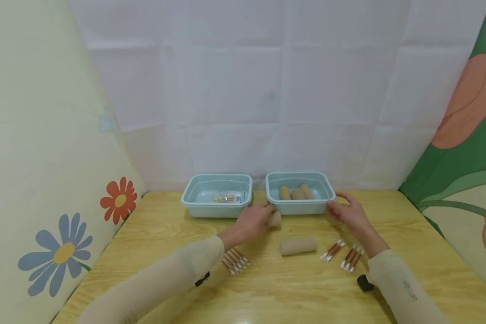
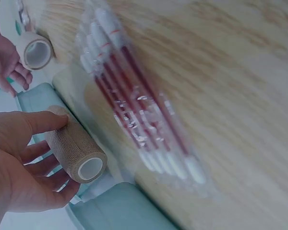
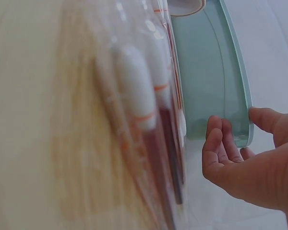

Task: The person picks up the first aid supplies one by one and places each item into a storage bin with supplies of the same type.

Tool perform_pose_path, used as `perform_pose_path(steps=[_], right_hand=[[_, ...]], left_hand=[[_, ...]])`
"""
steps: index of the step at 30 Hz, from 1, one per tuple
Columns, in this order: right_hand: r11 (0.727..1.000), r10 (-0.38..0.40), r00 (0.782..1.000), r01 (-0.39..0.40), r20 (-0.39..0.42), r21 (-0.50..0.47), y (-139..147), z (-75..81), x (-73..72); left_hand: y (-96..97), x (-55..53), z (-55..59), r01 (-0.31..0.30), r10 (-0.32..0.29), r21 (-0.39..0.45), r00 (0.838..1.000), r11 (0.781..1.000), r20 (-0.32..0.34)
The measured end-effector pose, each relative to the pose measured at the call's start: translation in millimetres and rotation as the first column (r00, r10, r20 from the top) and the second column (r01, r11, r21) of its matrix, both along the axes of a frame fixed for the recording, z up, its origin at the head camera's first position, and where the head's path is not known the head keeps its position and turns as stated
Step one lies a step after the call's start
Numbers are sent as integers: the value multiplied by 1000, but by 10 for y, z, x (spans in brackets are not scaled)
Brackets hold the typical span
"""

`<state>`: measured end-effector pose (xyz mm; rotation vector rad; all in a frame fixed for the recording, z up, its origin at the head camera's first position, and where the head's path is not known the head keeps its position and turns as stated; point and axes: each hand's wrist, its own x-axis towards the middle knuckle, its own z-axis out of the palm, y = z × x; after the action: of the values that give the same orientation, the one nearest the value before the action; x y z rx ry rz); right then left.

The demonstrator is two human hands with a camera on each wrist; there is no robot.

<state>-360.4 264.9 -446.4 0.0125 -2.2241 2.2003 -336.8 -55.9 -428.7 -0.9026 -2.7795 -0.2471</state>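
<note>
Behind the table (image 1: 247, 299), a creased white sheet (image 1: 227, 90) hangs between two walls (image 1: 44, 112) painted with flowers (image 1: 62, 253). Near the far edge of the table stand, side by side and slightly apart, a pale blue left tray (image 1: 194, 210) and a matching right tray (image 1: 301, 208). The person's right hand (image 1: 350, 213) is at the near right corner of the right tray, thumb and fingers gripping its rim. The left hand (image 1: 253, 221) holds a tan roll (image 2: 77, 143), thumb on one side and fingers curled round the other, just in front of the space between left tray and right tray. Three further rolls (image 1: 297, 194) lie inside the right tray, and a loose roll (image 1: 299, 246) rests on its side on the table before it. Smallest are the packaged swabs: a clear packet (image 1: 227, 198) rests in the left tray, one packet of red-brown sticks (image 1: 236, 261) lies beside the left sleeve (image 1: 162, 274), and two similar packets (image 1: 351, 258) lie near the right sleeve (image 1: 405, 288).
</note>
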Motion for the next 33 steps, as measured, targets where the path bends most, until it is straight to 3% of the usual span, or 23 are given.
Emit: perform_pose_path(steps=[10,24,33], right_hand=[[1000,4,1000,-4,-2,-12,7,-2,-8],[999,17,1000,-18,-12,-28,-8,4,-15],[998,27,1000,-28,-15,-59,-7,27,12]], left_hand=[[54,37,109,79,-79,1,994,997,-70],[194,83,332,85,-90,63,993,994,81],[304,34,416,126,-155,214,980,969,124]])
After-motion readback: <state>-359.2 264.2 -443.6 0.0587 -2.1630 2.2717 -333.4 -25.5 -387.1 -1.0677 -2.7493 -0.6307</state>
